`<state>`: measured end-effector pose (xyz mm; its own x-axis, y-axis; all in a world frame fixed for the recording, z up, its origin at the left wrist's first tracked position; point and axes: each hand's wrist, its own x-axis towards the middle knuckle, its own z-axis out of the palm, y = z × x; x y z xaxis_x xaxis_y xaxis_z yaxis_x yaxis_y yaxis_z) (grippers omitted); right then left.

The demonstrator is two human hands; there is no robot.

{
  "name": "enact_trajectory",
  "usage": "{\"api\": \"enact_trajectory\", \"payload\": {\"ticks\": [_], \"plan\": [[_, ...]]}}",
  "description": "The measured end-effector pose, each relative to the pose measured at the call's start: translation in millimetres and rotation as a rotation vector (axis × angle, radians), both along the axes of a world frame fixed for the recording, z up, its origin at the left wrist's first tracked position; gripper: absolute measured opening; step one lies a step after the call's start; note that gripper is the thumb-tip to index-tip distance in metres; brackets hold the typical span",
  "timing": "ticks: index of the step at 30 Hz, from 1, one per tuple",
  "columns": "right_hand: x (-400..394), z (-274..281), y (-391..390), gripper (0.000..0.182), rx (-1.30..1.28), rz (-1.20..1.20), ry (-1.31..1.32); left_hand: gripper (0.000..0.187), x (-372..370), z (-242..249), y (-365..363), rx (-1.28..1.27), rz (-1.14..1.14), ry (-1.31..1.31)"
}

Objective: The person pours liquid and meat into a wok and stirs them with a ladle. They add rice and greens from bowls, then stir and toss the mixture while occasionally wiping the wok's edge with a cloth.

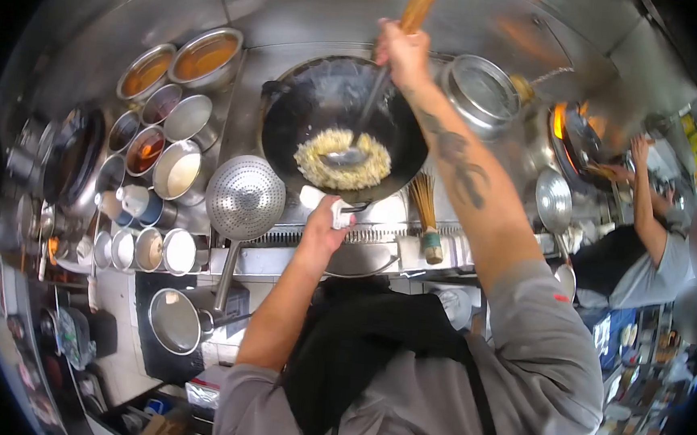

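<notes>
Fried rice (320, 165) lies in the bottom of a black wok (295, 121) on the range in front of me. My right hand (402, 50) is wrapped round the wooden handle of a ladle (372, 98). The ladle's metal bowl is down in the rice, near its middle. My left hand (330, 223) is closed on the near edge of the wok, with a folded white cloth (341, 212) between hand and metal. A small dark handle shows beside the cloth.
Left of the wok rests a perforated strainer (245, 198), its handle toward me. Beyond it stand several metal pots (179, 167) and bowls with liquids (206, 56). At right are a bamboo brush (427, 215) and a round metal pan (481, 89). A co-worker (646, 238) stands by another wok with flames (561, 123).
</notes>
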<state>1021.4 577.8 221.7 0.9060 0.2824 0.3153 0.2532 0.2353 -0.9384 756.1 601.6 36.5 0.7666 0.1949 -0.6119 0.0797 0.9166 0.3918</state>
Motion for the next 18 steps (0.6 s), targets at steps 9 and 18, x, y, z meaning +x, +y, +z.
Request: {"api": "enact_trajectory", "payload": {"ticks": [9, 18], "plan": [[-53.1, 112.0, -14.3, 0.021, 0.134, 0.125, -0.042, 0.015, -40.7, -12.3, -16.3, 0.301, -0.128, -0.086], [-12.9, -1.1, -1.8, 0.015, 0.007, -0.017, -0.019, 0.009, -9.6, -2.3, -9.2, -0.043, -0.028, 0.077]]}}
